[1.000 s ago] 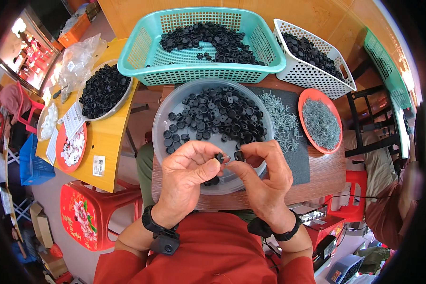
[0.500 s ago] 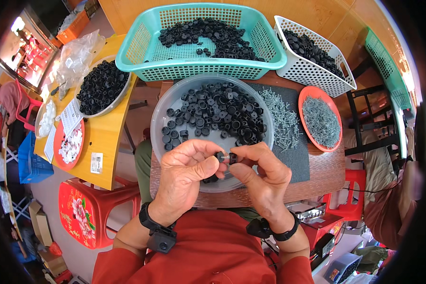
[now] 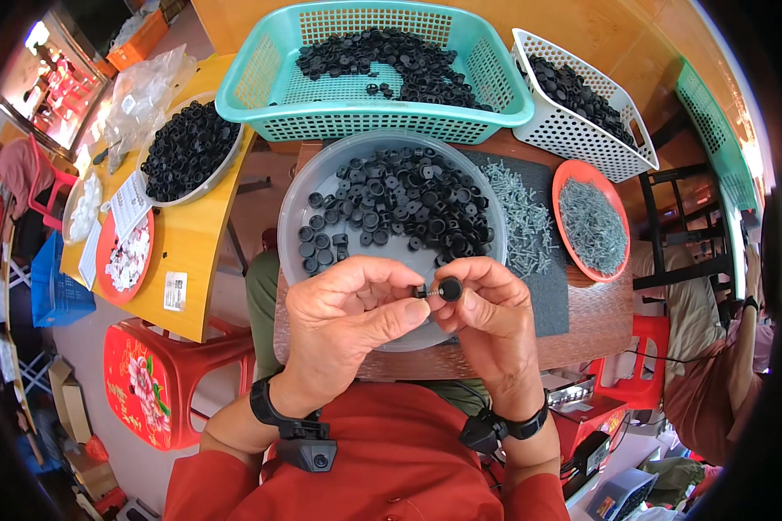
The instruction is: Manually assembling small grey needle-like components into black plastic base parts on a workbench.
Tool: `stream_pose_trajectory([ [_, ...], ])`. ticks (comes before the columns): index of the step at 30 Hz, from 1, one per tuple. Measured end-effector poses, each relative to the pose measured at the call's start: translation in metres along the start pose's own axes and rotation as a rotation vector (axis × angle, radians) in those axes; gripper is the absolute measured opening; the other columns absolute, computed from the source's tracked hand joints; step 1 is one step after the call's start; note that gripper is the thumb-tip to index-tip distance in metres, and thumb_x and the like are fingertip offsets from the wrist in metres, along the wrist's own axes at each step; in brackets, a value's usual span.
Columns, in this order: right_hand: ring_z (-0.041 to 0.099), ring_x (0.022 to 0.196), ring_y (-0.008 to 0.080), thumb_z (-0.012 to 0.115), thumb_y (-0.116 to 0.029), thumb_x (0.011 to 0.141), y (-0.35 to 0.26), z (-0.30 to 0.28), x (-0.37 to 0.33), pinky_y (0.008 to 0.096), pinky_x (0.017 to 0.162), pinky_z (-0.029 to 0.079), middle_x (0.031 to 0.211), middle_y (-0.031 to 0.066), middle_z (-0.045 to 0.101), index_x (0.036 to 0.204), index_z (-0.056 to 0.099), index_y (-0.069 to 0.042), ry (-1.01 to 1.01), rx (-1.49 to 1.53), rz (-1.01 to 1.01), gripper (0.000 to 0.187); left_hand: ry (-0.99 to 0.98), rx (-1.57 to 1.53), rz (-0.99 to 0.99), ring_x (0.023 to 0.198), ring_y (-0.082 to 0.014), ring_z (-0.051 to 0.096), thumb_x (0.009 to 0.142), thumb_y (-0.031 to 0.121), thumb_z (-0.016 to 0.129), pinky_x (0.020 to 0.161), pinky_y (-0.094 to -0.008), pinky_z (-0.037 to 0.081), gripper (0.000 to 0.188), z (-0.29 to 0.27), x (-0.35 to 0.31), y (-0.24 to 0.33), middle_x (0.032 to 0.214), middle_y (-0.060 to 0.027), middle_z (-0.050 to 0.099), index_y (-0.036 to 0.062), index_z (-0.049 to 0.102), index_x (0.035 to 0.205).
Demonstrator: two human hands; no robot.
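Observation:
Both hands meet above the near rim of a grey plastic bowl [image 3: 288, 204] of small black plastic parts [image 3: 413, 195]. My left hand [image 3: 339, 308] pinches a small black piece [image 3: 420, 292] between thumb and forefinger. Facing it, my right hand [image 3: 493, 313] grips a round black plastic cap [image 3: 449, 288], its round face turned up. A thin metal screw [image 3: 434, 293] spans the gap between the two pieces; its ends are hidden. Right of the bowl, loose screws [image 3: 521, 221] lie on a dark mat [image 3: 543, 304], beside an orange-red plate [image 3: 622, 217] heaped with more screws [image 3: 591, 226].
Behind the bowl stand a turquoise basket [image 3: 374, 113] and a white basket [image 3: 573, 135], both with black parts. A yellow table [image 3: 204, 252] at left carries a bowl of black rings [image 3: 191, 152] and a red plate [image 3: 109, 282]. A red stool [image 3: 139, 382] stands below it.
The black cap in my right hand has turned so its round face shows upward. Both hands stay close together, with the screw still between the pieces.

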State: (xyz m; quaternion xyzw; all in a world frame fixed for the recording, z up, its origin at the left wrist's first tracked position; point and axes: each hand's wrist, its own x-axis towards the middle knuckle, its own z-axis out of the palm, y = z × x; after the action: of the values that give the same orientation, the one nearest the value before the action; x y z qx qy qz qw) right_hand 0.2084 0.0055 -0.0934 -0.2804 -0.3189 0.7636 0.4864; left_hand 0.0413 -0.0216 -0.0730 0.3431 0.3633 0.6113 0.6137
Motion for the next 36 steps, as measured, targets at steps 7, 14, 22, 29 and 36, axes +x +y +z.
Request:
stream_pose_trajectory([
  [7,0.061,0.075,0.0112,0.066,-0.007,0.081,0.001,0.0027,0.0011,0.0201,0.062,0.045,0.088,0.0105,0.066,0.104,0.06,0.004,-0.013,-0.039,-0.01,0.027,-0.02,0.236,0.092,0.081,-0.0124,0.062,0.077,-0.004,0.068,0.072,-0.0246,0.05,0.02,-0.0001,-0.0017,-0.0007,0.087,-0.0082,0.064,-0.0047,0.061,0.095],
  [14,0.059,0.074,0.0093,0.066,-0.002,0.079,0.0032,0.0058,0.0013,0.0192,0.062,0.045,0.086,0.0079,0.065,0.103,0.062,0.003,0.037,-0.086,-0.024,0.024,-0.003,0.452,0.148,0.078,-0.0114,0.059,0.074,-0.005,0.07,0.069,-0.0236,0.048,0.019,-0.0015,-0.0015,-0.0005,0.085,-0.0062,0.06,-0.0057,0.063,0.091],
  [22,0.057,0.071,0.0082,0.066,-0.002,0.079,0.0059,0.0071,0.002,0.0187,0.061,0.045,0.085,0.0074,0.065,0.102,0.063,0.003,0.071,-0.101,-0.037,0.024,0.0,0.536,0.2,0.075,-0.0102,0.057,0.073,-0.002,0.072,0.067,-0.0219,0.046,0.018,-0.0007,0.0,-0.0017,0.083,-0.0057,0.06,-0.0043,0.064,0.09],
  [29,0.056,0.069,0.0081,0.067,-0.003,0.079,0.0066,0.0067,0.0025,0.0193,0.061,0.045,0.083,0.0066,0.065,0.101,0.063,0.003,0.088,-0.119,-0.034,0.024,0.002,0.542,0.229,0.073,-0.0097,0.058,0.073,0.0,0.072,0.065,-0.0217,0.046,0.017,-0.001,0.0012,-0.0026,0.081,-0.0054,0.061,-0.003,0.064,0.089],
  [36,0.055,0.071,0.008,0.067,-0.001,0.078,0.0093,0.0055,0.0032,0.0195,0.063,0.045,0.086,0.006,0.064,0.101,0.064,0.003,0.074,-0.144,-0.051,0.023,0.018,0.607,0.25,0.072,-0.0098,0.058,0.073,0.0,0.072,0.064,-0.022,0.047,0.018,-0.0031,0.0016,-0.0051,0.081,-0.0057,0.061,-0.0026,0.064,0.089],
])
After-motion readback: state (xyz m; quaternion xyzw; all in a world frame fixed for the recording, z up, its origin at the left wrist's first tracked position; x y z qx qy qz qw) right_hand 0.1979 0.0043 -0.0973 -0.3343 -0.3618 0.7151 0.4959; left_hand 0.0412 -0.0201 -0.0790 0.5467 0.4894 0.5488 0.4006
